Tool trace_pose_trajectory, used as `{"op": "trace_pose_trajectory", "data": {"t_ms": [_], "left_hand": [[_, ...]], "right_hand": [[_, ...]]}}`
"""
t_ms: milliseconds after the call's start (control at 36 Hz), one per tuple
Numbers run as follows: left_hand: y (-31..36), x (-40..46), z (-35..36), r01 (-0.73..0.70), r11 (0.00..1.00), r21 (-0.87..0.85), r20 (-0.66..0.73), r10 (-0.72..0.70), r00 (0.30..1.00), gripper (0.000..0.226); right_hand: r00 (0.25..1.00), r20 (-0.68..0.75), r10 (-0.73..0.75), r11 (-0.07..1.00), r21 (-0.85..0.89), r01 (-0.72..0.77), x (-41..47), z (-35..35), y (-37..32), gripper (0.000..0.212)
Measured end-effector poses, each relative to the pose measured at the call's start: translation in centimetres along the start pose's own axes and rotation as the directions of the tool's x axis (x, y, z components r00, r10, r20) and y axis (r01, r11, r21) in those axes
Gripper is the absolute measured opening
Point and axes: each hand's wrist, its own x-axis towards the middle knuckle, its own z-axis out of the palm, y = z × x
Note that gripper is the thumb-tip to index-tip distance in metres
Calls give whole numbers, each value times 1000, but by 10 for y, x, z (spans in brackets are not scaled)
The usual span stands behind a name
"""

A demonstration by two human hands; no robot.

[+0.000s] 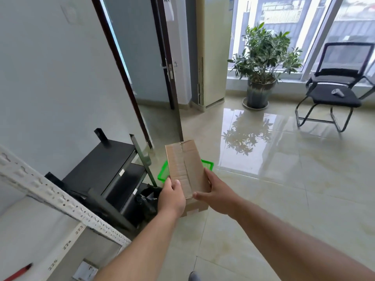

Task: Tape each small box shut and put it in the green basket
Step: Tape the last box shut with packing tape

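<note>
A small brown cardboard box (187,168) is held up in the air in both hands, with its long top side facing up. A strip of clear tape runs along the middle seam of the box. The left hand (172,197) grips the near left corner of the box, with its thumb (176,184) pressed on the top. The right hand (217,194) holds the near right side of the box, with its thumb on the near edge and its fingers running up along the side and under it.

Right behind the box, low on the floor, is a green plastic basket (208,164). The box hides most of it, so only its green edges show on both sides of the box. Under the box, near the hands, another brown cardboard box (195,207) lies on the shiny cream tile floor (284,199).

To the left of the box is a black metal shelf rack (109,169), and a black plastic bag (147,199) sits by its foot. Nearer and further left of the box is a white metal shelf (50,195) with number labels.

Far behind the box, by the big window, a green leafy plant in a grey pot (261,65) stands on the floor. To the right of the plant is a black office chair (334,86) with a small grey thing lying on its seat. Behind the box on the left, a glass door (140,57) with a dark frame stands open.
</note>
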Motion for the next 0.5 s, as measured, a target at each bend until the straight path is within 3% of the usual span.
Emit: {"op": "trace_pose_trajectory", "data": {"t_ms": [83, 194, 333, 500], "left_hand": [[14, 24, 14, -14, 1000, -2, 11, 14, 1000, 50], [38, 56, 30, -34, 999, -30, 9, 35, 999, 48], [61, 90, 43, -38, 998, -54, 33, 40, 999, 42], [83, 129, 63, -15, 999, -41, 58, 17, 998, 56]], "right_hand": [[1000, -9, -1, 1000, -2, 1, 21, -18, -4, 113], [1000, -21, -2, 1000, -15, 2, 57, -42, -13, 103], [999, -27, 23, 1000, -14, -23, 92, -64, -23, 121], [999, -34, 18, 999, -27, -19, 127, -95, -35, 110]]}}
